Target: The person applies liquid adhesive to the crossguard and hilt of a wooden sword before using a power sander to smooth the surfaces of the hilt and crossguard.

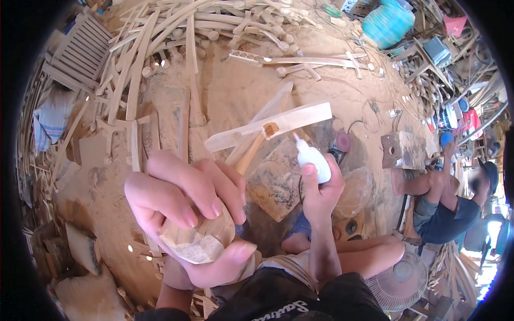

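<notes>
Close to the camera, my left hand is closed around a pale faceted wooden block with a flat, speckled end. My right hand grips a white squeeze bottle. Its narrow nozzle points up and left, near a pale wooden bar, though I cannot tell whether it touches. A brown square patch marks the middle of that bar. Another wooden bar crosses beneath it at an angle. Below these lies a flat, stained board on the sandy ground.
Curved wooden parts lie heaped at the far left and centre. A slatted wooden panel leans at the far left. On the right are a turquoise bundle, a wooden block with a hole, a fan and a seated person.
</notes>
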`<action>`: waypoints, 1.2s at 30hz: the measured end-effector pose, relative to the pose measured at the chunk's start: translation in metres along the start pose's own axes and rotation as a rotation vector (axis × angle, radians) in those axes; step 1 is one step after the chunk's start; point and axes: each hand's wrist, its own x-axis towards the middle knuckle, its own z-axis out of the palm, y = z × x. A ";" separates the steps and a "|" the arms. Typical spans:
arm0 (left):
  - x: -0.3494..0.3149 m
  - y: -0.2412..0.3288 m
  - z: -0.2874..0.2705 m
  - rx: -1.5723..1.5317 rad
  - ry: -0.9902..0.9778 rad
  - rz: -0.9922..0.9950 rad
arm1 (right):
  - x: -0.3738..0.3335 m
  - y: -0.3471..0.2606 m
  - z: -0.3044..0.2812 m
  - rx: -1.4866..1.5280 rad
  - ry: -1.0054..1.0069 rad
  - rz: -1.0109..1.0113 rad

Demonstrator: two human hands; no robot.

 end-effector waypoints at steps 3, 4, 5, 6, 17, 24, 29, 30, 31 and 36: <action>-0.002 -0.001 -0.003 -0.092 0.074 -0.023 | -0.012 0.051 -0.003 0.177 -0.172 0.172; 0.001 0.002 -0.005 -0.121 0.107 -0.038 | -0.022 0.076 -0.003 0.059 -0.254 0.154; 0.003 0.001 -0.008 -0.148 0.140 -0.051 | -0.029 0.100 -0.001 -0.058 -0.336 0.132; 0.003 -0.005 -0.015 -0.209 0.177 -0.046 | -0.038 0.127 -0.004 -0.193 -0.409 0.115; 0.020 0.001 -0.061 -0.300 0.312 -0.113 | -0.074 0.225 0.004 -0.187 -0.558 0.199; 0.025 -0.008 -0.082 -0.305 0.087 -0.152 | 0.057 0.255 0.050 -0.386 -0.398 0.030; 0.031 -0.006 -0.083 -0.334 0.078 -0.147 | 0.095 0.326 0.162 -0.960 -1.017 -0.401; 0.031 -0.009 -0.083 -0.341 0.096 -0.143 | 0.089 0.342 0.169 -1.015 -1.080 -0.405; 0.032 -0.012 -0.081 -0.362 0.105 -0.138 | 0.085 0.363 0.165 -1.084 -1.138 -0.411; 0.032 -0.002 -0.074 -0.269 0.240 -0.150 | 0.065 0.371 0.170 -1.100 -1.179 -0.350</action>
